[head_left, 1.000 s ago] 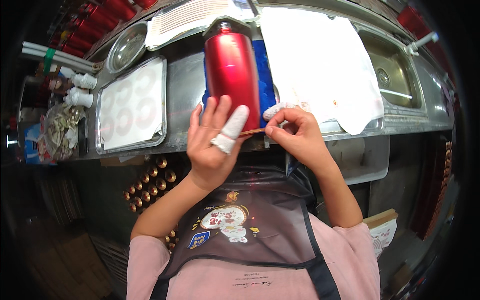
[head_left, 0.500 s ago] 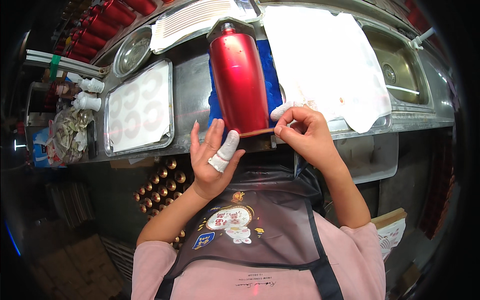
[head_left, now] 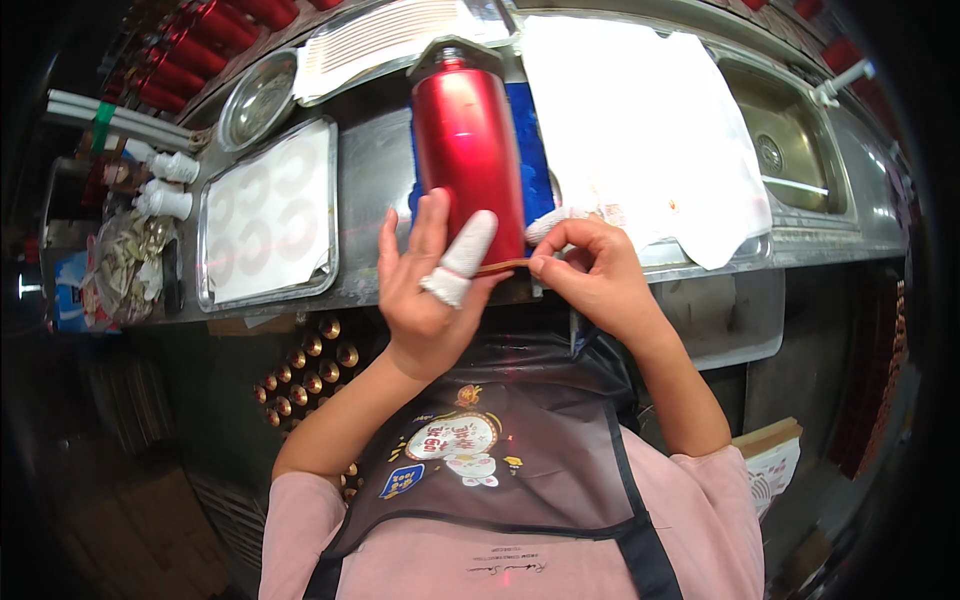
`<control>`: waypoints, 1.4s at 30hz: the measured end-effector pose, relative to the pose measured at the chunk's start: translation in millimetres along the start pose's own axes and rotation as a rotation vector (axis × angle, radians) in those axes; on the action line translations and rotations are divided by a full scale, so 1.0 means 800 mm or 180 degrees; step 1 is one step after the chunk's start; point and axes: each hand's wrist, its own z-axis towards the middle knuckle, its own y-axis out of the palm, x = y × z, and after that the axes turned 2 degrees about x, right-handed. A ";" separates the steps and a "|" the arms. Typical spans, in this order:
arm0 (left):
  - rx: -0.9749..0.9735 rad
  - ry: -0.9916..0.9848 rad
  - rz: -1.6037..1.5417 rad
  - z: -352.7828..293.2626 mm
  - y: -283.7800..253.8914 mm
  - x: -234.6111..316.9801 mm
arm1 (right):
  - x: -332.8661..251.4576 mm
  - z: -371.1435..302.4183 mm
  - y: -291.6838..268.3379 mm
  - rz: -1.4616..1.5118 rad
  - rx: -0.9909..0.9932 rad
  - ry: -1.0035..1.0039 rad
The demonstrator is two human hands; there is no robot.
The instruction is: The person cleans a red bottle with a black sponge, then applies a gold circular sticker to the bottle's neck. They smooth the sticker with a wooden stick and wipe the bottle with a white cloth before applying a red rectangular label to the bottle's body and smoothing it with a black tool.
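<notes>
A large glossy red bottle (head_left: 462,140) lies on a blue cloth (head_left: 537,165), its neck pointing away from me and its base toward me. A thin orange-brown strip (head_left: 505,265) runs along the base's near edge. My right hand (head_left: 590,270) pinches the strip's right end between thumb and fingertip; one of its fingers wears a white wrap. My left hand (head_left: 432,275) is at the bottle's lower left with its fingers stretched out and a white wrap on the index finger. Its fingers overlap the bottle's side, and its thumb is by the strip's left part.
To the left lies a metal tray (head_left: 333,215) lined with white paper bearing faint ring shapes, with a metal bowl (head_left: 258,100) behind it. White sheets (head_left: 640,130) cover the right side beside a sink (head_left: 800,150). Several red bottles (head_left: 200,45) stand at the far left.
My left hand has moved forward and inward, so its fingers now overlap the bottle's lower side. My right hand still pinches the strip and has shifted slightly left in view.
</notes>
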 end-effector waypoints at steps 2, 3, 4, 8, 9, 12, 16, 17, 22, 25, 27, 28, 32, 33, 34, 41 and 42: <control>0.0217 -0.0093 -0.0430 -0.004 0.002 -0.006 | -0.002 -0.003 0.001 -0.0056 0.0046 -0.0022; 0.0181 -0.0204 -0.0538 -0.008 0.001 -0.008 | -0.003 -0.003 0.002 -0.0097 0.0066 -0.0040; 0.0157 -0.0302 -0.0637 -0.014 -0.001 -0.011 | -0.005 -0.005 0.003 -0.0067 0.0044 -0.0232; 0.0052 -0.0306 -0.0534 -0.041 -0.018 -0.019 | -0.012 -0.007 0.001 -0.0016 0.0091 0.0166; -0.0016 -0.0328 -0.0500 -0.048 -0.022 -0.021 | -0.014 -0.009 -0.001 -0.0030 0.0064 0.0012; -0.0263 -0.0336 -0.0372 -0.063 -0.026 -0.024 | -0.018 -0.014 -0.006 -0.0106 0.0087 -0.0083; -0.0331 -0.0086 -0.0165 -0.064 -0.023 -0.027 | -0.018 -0.015 -0.011 0.0047 0.0098 0.0009; -0.0340 -0.0051 -0.0166 -0.062 -0.023 -0.026 | -0.016 -0.013 -0.011 0.0093 0.0123 0.0046; -0.0339 0.0219 -0.0130 -0.046 -0.021 -0.020 | -0.008 -0.005 -0.010 0.0110 0.0070 0.0119; -0.0304 0.0358 0.0007 -0.035 -0.021 -0.014 | -0.003 -0.005 -0.009 0.0194 0.0067 0.0108; -0.0263 0.0441 0.0134 -0.026 -0.020 -0.008 | 0.000 -0.004 -0.008 0.0217 0.0078 0.0089; -0.0240 0.0474 0.0206 -0.021 -0.019 -0.005 | 0.001 -0.003 -0.007 0.0231 0.0082 0.0094; -0.0272 0.0513 0.0584 -0.007 -0.012 0.011 | 0.004 0.002 -0.003 0.0218 0.0024 0.0086; -0.0187 0.0572 0.0496 -0.003 -0.006 0.013 | 0.005 0.002 -0.002 0.0179 0.0016 0.0079; -0.0073 0.0425 0.0389 -0.002 -0.005 0.011 | 0.004 0.002 -0.001 0.0138 0.0011 0.0072; 0.0137 -0.0509 -0.0874 -0.020 0.002 -0.015 | -0.002 -0.003 0.004 -0.0023 0.0012 -0.0039; 0.0124 -0.0567 -0.0954 -0.025 0.000 -0.017 | -0.003 -0.003 0.004 0.0067 0.0037 -0.0175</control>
